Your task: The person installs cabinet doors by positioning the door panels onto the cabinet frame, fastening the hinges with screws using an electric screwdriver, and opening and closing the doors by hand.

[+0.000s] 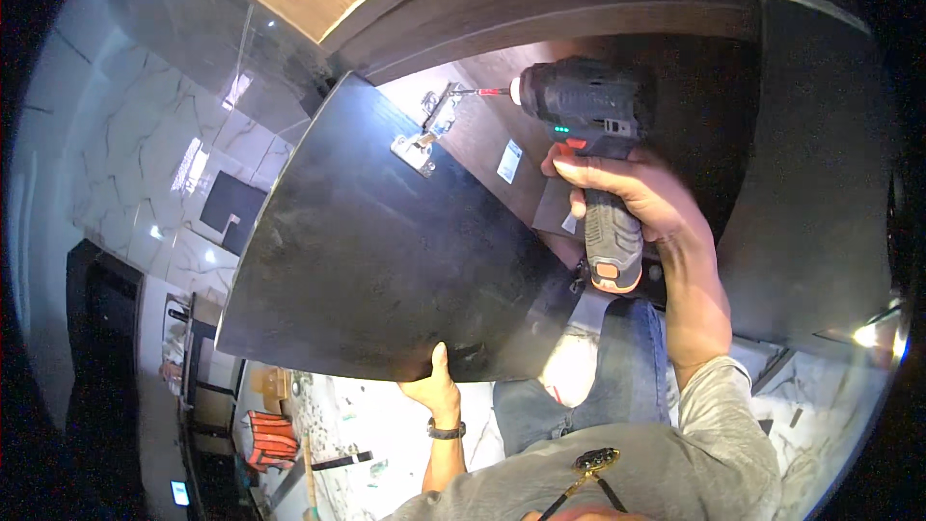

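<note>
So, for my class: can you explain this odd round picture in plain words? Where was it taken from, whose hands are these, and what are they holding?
There is only one picture, taken by a wide fisheye camera worn on a person's head and looking down at their own arms. That lens makes the picture round and bends straight edges near the rim. No machine is at work, just two bare hands.

The right hand grips a cordless drill driver, black with orange trim. Its bit points at a metal hinge at the top of a dark cabinet door.

The left hand, with a wristwatch on it, holds the door's lower edge.

Behind the door is a wooden cabinet. Below, you see the person's knee in jeans and a pale marble-patterned floor.
</note>
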Tool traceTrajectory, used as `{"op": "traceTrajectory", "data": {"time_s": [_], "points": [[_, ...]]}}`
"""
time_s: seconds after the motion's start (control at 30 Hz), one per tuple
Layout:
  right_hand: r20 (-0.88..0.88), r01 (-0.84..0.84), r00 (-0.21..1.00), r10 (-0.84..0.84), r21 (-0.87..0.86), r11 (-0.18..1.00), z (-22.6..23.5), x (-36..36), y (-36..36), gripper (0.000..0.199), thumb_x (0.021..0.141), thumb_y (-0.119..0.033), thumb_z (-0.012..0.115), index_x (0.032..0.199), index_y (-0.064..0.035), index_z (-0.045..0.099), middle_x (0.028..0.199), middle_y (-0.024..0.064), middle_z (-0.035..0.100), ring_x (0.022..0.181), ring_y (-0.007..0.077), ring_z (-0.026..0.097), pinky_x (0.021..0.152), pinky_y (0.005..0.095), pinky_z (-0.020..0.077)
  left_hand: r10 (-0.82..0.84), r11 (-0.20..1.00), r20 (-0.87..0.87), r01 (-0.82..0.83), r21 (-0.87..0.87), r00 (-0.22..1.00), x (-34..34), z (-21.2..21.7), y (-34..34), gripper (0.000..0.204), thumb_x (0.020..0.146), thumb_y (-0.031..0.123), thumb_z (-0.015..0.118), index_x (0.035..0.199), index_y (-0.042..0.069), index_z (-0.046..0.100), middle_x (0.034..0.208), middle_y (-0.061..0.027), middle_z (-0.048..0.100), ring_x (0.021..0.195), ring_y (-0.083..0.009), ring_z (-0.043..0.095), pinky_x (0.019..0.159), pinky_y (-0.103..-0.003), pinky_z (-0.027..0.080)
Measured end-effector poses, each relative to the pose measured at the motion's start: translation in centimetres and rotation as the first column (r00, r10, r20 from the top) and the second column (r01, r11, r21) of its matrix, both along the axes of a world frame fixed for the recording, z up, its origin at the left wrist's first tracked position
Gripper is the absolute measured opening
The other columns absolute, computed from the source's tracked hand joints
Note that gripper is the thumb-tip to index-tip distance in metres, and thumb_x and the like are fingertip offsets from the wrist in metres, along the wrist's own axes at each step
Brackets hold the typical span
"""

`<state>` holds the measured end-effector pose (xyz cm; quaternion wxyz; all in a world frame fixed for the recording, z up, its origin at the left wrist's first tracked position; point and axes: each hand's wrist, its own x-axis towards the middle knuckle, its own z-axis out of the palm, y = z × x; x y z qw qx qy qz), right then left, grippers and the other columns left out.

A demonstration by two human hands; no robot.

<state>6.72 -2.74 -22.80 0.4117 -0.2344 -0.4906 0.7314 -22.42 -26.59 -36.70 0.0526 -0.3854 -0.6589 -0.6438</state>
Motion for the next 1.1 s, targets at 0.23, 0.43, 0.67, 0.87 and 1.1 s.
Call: {"op": "traceTrajectory", "data": {"time_s": [0.23,0.43,0.67,0.87,1.1], "points": [[-0.048,-0.023,0.999,0.019,-0.077,0.997,0.8,-0.5,-0.2,0.034,0.085,-0.024,0.076,0.108,-0.0015,0.067,0.093,0.0062,0.07,0.066,0.0113,0.062,0.061,0.0251,0.0504,0.03,0.999,-0.02,-0.03,0.019,0.999,0.8,0.8,0.2,0.04,0.078,0.005,0.08,0.111,-0.004,0.059,0.108,-0.0091,0.064,0.093,-0.0204,0.06,0.087,-0.034,0.048],[-0.058,-0.007,0.998,0.005,-0.035,0.999,0.9,-1.2,0.2,0.033,0.084,-0.023,0.077,0.108,-0.002,0.067,0.094,0.007,0.071,0.065,0.0114,0.062,0.06,0.0256,0.051,0.035,0.999,0.015,-0.036,0.03,0.999,0.5,0.7,0.2,0.038,0.078,0.006,0.081,0.108,-0.004,0.06,0.105,-0.0089,0.065,0.091,-0.0203,0.06,0.087,-0.034,0.049],[-0.1,-0.009,0.995,0.004,-0.057,0.998,-0.2,-1.7,1.3,0.031,0.082,-0.023,0.078,0.105,-0.0041,0.067,0.093,0.0076,0.071,0.062,0.0116,0.062,0.057,0.0245,0.0502,0.059,0.998,-0.014,-0.059,-0.021,0.998,0.2,0.5,0.1,0.037,0.077,0.006,0.081,0.106,-0.004,0.061,0.103,-0.0092,0.065,0.09,-0.0205,0.06,0.086,-0.034,0.049],[-0.17,-0.015,0.985,-0.001,-0.09,0.996,0.0,-2.0,1.2,0.029,0.081,-0.022,0.079,0.103,-0.0056,0.068,0.091,0.007,0.072,0.061,0.0113,0.062,0.056,0.0236,0.0493,0.072,0.997,-0.022,-0.073,-0.007,0.997,0.2,0.5,0.0,0.04,0.077,0.005,0.08,0.111,-0.005,0.06,0.107,-0.0102,0.065,0.093,-0.0212,0.061,0.088,-0.034,0.049],[-0.173,-0.002,0.985,-0.002,-0.021,1.0,0.2,-1.8,1.2,0.029,0.081,-0.023,0.08,0.102,-0.0062,0.069,0.09,0.0063,0.072,0.06,0.0113,0.062,0.056,0.0238,0.0495,0.049,0.998,-0.015,-0.049,0.034,0.999,0.2,0.5,0.4,0.039,0.076,0.004,0.081,0.108,-0.005,0.06,0.107,-0.0098,0.065,0.092,-0.0206,0.06,0.087,-0.034,0.049]]}}
